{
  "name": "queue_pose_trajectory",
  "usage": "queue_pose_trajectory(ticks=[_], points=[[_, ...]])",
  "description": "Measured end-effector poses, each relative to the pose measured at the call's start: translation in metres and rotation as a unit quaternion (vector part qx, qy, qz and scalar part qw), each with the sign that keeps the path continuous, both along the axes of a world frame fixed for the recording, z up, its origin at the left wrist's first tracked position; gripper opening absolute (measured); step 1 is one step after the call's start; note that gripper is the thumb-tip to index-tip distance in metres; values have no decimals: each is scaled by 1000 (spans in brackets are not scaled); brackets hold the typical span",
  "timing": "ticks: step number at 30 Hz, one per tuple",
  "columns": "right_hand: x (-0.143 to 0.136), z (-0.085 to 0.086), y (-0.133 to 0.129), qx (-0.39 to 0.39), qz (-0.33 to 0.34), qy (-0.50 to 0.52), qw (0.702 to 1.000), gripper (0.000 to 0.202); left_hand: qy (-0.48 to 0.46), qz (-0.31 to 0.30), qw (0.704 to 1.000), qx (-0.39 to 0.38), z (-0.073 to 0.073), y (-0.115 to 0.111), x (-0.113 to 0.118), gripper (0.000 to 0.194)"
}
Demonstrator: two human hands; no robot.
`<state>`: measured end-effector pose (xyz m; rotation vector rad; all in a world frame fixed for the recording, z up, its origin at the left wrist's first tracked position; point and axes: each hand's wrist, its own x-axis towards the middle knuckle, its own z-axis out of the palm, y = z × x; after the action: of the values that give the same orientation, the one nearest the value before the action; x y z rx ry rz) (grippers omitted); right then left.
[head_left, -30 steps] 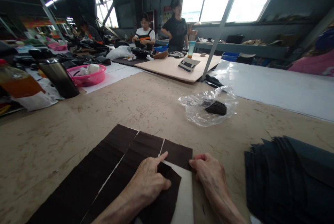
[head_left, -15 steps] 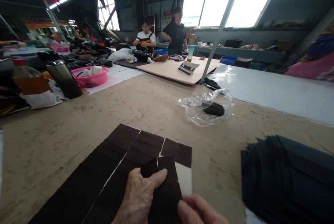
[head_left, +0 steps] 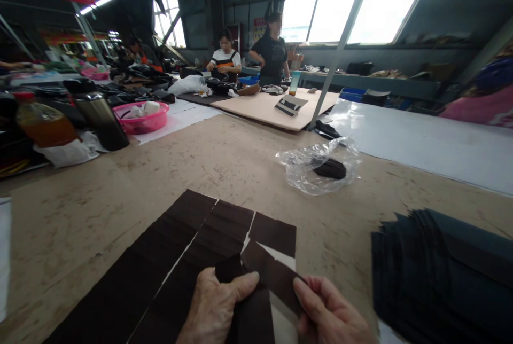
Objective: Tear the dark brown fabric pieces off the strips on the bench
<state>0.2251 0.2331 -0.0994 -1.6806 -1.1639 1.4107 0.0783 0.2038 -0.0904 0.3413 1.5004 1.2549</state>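
Dark brown fabric pieces (head_left: 160, 248) lie in rows on a white sheet (head_left: 282, 318), with thin white gaps between them. At the lower centre my left hand (head_left: 220, 301) grips a small stack of dark pieces (head_left: 254, 312), thumb on top. To its right my right hand (head_left: 328, 306) pinches the corner of a single dark piece (head_left: 276, 274) between thumb and fingers. That piece slants from the stack to my right fingertips, over the right-hand row.
A clear plastic bag (head_left: 296, 170) with dark pieces lies ahead. At the right is a dark blue stack (head_left: 452, 269). A pink basket (head_left: 148, 119), steel flask (head_left: 104, 122) and bottle (head_left: 46, 119) stand at the left. Two people (head_left: 272, 55) are beyond the table.
My right hand has moved right and up, drawing the top piece's edge outward from the stack. My left hand has barely moved and still holds the stack.
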Motion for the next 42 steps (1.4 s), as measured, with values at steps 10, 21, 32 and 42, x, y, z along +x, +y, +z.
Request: queue_pose_trajectory(ticks=[10,21,32,42], points=[[-3,-15,36,164,40,-165,972,22,213,-116,970,-10,13,-2,-19,16],[-14,-15,55,188,63,-267,943,14,395,-187,894,102,29,-6,-20,12],[-10,-17,62,173,78,-316,930,15,495,-307,804,119,8,6,-14,18],[-9,-18,62,164,94,-343,920,16,491,-397,770,92,12,28,-8,18]])
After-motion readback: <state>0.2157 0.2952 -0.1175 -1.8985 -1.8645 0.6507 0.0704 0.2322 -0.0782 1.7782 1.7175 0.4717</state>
